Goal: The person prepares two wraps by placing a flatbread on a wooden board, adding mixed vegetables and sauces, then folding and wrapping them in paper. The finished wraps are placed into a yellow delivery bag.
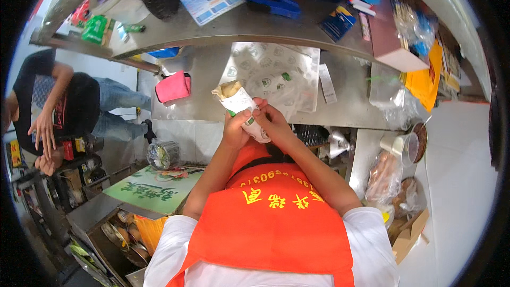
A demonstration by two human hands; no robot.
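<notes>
A rolled flatbread wrap (241, 100) in white paper with green print is held in front of my red apron, tilted, its tan end poking out at the far left. My left hand (235, 129) grips it from the left side, thumb across the paper. From the right, my right hand (273, 123) closes on the paper's lower part, its fingers bent against it; some fingertips are hidden. Beyond my hands, printed wrapping paper sheets (268, 56) lie on the metal counter (204, 107).
A folded pink cloth (173, 87) and a white paper slip (327, 83) rest on the counter. Above runs a metal shelf (223, 34) with a blue stapler-like object (273, 4). Bagged food (383, 176) sits at right. Another person (58, 103) stands at far left.
</notes>
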